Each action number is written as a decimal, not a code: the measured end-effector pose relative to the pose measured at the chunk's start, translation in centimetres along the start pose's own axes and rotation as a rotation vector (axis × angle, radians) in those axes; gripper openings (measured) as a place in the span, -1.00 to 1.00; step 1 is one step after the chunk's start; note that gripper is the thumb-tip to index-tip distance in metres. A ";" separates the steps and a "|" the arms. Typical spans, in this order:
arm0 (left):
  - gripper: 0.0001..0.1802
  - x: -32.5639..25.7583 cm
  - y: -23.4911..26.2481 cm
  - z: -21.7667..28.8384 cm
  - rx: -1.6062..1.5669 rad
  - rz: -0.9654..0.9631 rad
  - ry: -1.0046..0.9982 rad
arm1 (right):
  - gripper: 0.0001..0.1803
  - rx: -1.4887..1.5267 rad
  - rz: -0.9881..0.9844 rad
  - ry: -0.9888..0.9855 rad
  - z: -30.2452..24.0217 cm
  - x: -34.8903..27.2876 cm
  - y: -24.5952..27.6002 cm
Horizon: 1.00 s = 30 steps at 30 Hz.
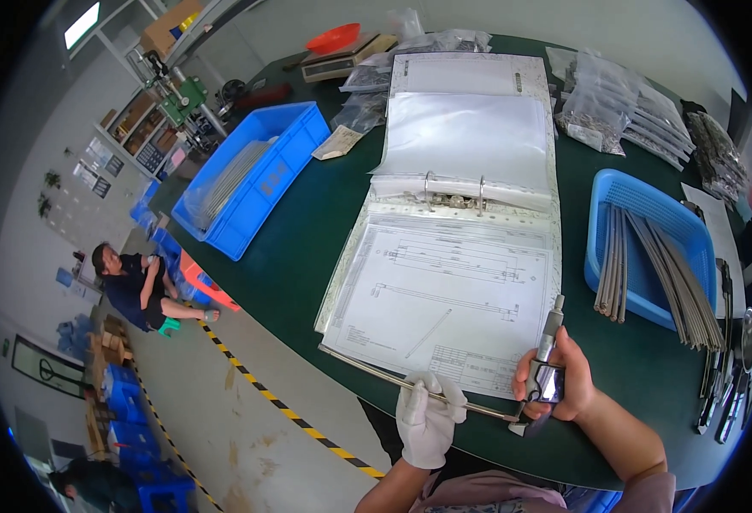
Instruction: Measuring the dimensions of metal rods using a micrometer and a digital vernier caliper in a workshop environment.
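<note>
My left hand [427,419], in a white glove, has its fingers closed round a thin metal rod [367,369]. The rod slants across the lower edge of an open ring binder [355,256], over a drawing page [436,299] with long rod shapes on it. In my bare right hand [576,376] is a digital micrometer [547,381], its thimble pointing up and its frame low. The rod's right end reaches the micrometer's jaws; whether they touch it is too small to tell.
On the green table [307,265], a light blue basket [600,192] holds several rods [679,282]. Calipers [722,385] lie by the right edge. A blue bin [286,171] stands left; bagged parts [624,107] and a scale [347,60] are behind. A person [141,286] sits beyond the table.
</note>
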State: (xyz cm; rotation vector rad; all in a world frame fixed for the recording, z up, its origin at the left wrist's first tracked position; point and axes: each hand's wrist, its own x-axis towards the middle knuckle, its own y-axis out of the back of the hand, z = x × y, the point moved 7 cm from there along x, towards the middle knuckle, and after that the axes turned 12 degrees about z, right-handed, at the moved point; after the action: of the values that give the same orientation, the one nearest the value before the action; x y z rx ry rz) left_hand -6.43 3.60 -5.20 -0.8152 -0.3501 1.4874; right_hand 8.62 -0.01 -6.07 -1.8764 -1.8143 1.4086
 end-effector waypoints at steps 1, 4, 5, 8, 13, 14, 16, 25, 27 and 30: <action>-0.79 0.0 0.0 0.0 -0.003 -0.009 -0.003 | -0.21 -0.011 0.005 0.008 -0.1 0.0 0.0; -0.78 0.0 0.0 -0.1 -0.010 -0.022 -0.003 | -0.21 -0.008 0.005 0.002 -0.1 -0.1 -0.1; -0.78 -0.1 0.0 -0.1 -0.012 -0.028 0.001 | -0.21 -0.009 0.004 0.001 0.0 -0.2 -0.1; -0.78 -0.4 0.2 -0.2 -0.006 -0.005 0.005 | -0.21 -0.001 0.005 -0.008 0.1 -0.4 -0.1; -0.76 -0.6 0.1 -0.4 -0.004 0.029 0.044 | -0.21 0.017 0.020 -0.004 0.3 -0.7 0.2; -0.76 -0.6 0.2 -0.5 0.002 0.040 0.053 | -0.21 0.021 0.032 -0.008 0.4 -0.7 0.3; -0.76 0.0 0.1 -0.3 0.012 0.038 0.044 | -0.20 0.001 0.050 0.000 0.3 -0.4 0.3; -0.78 -0.2 -0.3 0.1 0.053 -0.033 -0.019 | -0.23 0.025 0.023 -0.056 -0.2 -0.1 -1.2; -0.74 -0.3 -0.2 0.0 -0.015 -0.011 -0.021 | -0.26 0.045 0.030 -0.028 -0.2 -0.3 -0.8; -0.74 -0.8 -0.3 -0.2 0.064 -0.016 -0.052 | -0.28 0.051 0.002 -0.045 0.1 -0.4 -0.7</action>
State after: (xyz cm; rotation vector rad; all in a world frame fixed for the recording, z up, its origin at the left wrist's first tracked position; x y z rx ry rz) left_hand -6.09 2.84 -4.94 -0.7218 -0.3456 1.4993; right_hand 8.13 -0.23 -5.41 -1.8372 -1.7796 1.4949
